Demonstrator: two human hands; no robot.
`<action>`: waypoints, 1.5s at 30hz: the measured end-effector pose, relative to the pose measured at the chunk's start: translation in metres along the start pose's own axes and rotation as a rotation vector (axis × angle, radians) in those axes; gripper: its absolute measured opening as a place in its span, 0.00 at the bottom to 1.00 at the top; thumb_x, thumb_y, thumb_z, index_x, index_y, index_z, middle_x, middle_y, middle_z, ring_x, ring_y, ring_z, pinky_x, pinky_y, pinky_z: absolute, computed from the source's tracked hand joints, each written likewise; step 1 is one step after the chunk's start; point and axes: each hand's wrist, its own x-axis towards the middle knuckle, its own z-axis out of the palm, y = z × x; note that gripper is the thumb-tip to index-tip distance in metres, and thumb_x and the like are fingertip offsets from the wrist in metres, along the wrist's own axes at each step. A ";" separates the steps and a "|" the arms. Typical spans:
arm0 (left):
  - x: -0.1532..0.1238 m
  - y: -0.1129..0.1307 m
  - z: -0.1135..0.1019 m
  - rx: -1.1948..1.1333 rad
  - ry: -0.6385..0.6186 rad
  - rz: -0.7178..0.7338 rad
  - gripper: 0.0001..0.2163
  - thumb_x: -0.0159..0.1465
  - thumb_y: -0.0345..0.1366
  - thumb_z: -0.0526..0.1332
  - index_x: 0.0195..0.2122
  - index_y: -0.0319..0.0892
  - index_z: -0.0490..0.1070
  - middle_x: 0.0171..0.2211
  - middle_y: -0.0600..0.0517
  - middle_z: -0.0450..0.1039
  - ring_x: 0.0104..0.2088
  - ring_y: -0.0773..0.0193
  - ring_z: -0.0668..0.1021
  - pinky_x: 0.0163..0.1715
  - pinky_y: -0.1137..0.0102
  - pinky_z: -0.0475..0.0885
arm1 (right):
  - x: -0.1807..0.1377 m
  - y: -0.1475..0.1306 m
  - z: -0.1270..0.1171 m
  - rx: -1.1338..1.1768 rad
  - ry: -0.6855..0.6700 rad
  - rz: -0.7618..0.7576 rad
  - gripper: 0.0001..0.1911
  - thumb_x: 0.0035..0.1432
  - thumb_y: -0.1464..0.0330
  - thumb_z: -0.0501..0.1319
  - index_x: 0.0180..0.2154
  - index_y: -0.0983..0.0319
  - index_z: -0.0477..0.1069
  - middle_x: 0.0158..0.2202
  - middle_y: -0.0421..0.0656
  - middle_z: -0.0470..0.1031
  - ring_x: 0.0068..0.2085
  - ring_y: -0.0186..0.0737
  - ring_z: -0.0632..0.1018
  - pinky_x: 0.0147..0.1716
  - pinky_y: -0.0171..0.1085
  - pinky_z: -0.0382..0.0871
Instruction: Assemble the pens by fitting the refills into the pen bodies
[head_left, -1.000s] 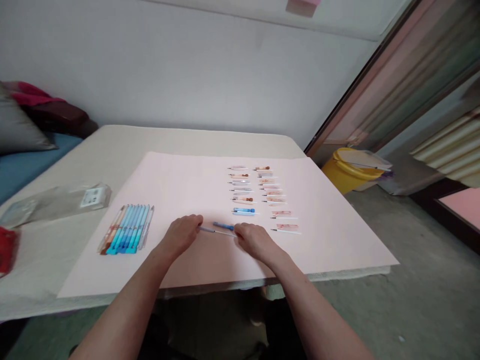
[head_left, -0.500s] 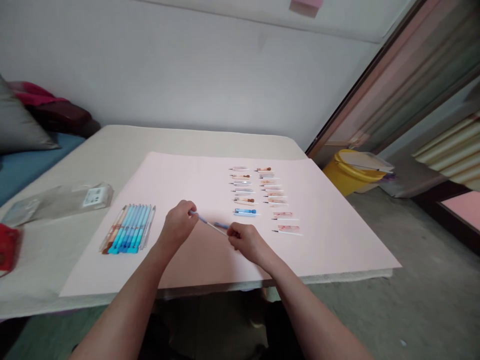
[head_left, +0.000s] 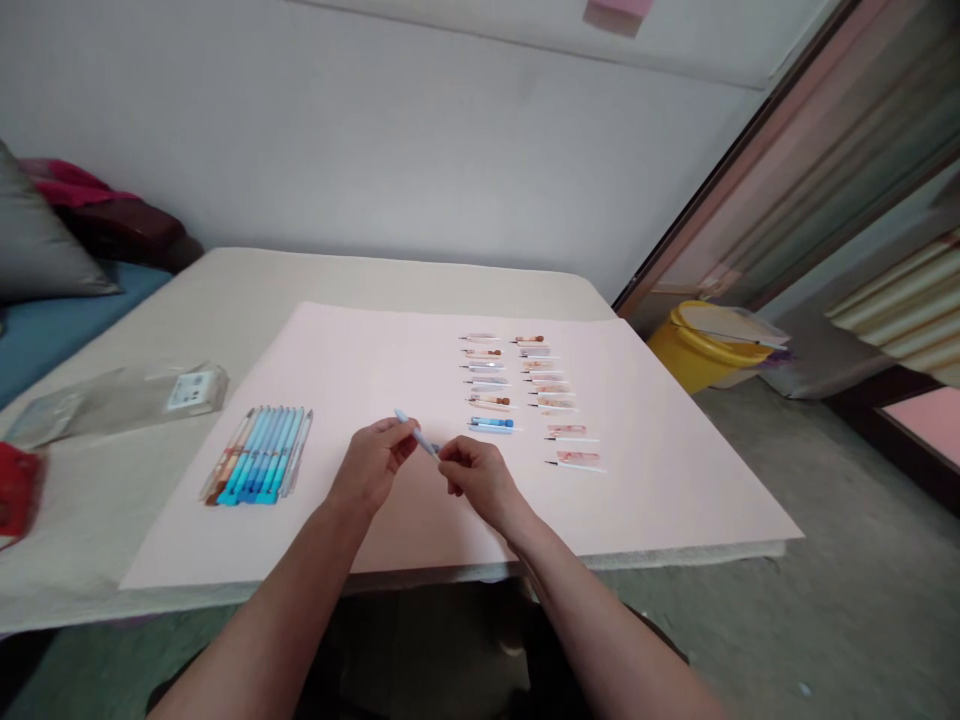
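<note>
Pale pink paper [head_left: 375, 350] covers your worktop [head_left: 225, 290]. Just above its near middle, your left hand [head_left: 373, 462] and right hand [head_left: 472, 475] pinch a thin blue pen refill [head_left: 415, 433] in their fingers. It looks light, slick and bendable; hold it near both ends.

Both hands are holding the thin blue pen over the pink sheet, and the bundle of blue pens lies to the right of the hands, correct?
Not quite. The head view shows the bundle of blue pens lying to the left of the hands. The rest holds: left hand and right hand hold the thin blue pen over the pink sheet.
</note>
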 end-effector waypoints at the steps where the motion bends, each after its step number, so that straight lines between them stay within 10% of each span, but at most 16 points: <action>1: -0.002 -0.001 0.001 -0.023 -0.031 -0.047 0.10 0.50 0.35 0.67 0.29 0.36 0.69 0.31 0.49 0.71 0.32 0.67 0.75 0.35 0.72 0.70 | 0.000 -0.001 0.001 0.018 0.008 -0.007 0.01 0.47 0.72 0.58 0.26 0.62 0.68 0.15 0.32 0.65 0.18 0.30 0.68 0.18 0.30 0.61; 15: -0.004 -0.004 0.004 -0.180 0.006 -0.186 0.03 0.58 0.30 0.60 0.29 0.39 0.65 0.26 0.48 0.75 0.25 0.67 0.77 0.27 0.73 0.74 | 0.003 -0.008 -0.003 -0.054 0.064 -0.067 0.09 0.54 0.63 0.58 0.27 0.61 0.66 0.18 0.35 0.67 0.18 0.30 0.68 0.19 0.31 0.61; 20: 0.009 0.008 -0.014 -0.259 0.088 -0.094 0.03 0.59 0.28 0.59 0.28 0.37 0.66 0.26 0.46 0.75 0.26 0.68 0.77 0.26 0.75 0.74 | 0.010 -0.001 -0.018 -0.734 0.219 -0.196 0.09 0.61 0.66 0.51 0.34 0.61 0.68 0.32 0.42 0.73 0.32 0.36 0.73 0.31 0.33 0.63; 26: 0.014 0.014 -0.023 -0.283 0.123 -0.075 0.04 0.60 0.27 0.57 0.28 0.37 0.65 0.26 0.46 0.75 0.25 0.68 0.77 0.27 0.75 0.75 | 0.012 0.014 -0.007 -1.355 0.009 -0.087 0.09 0.62 0.68 0.52 0.43 0.60 0.67 0.42 0.49 0.70 0.40 0.44 0.73 0.32 0.36 0.62; 45: 0.016 0.003 -0.015 -0.172 0.173 -0.020 0.04 0.59 0.30 0.59 0.29 0.39 0.63 0.25 0.48 0.73 0.25 0.66 0.77 0.27 0.71 0.73 | 0.004 0.004 -0.003 -1.130 0.000 -0.223 0.06 0.63 0.67 0.53 0.41 0.57 0.67 0.41 0.41 0.70 0.36 0.37 0.73 0.29 0.34 0.55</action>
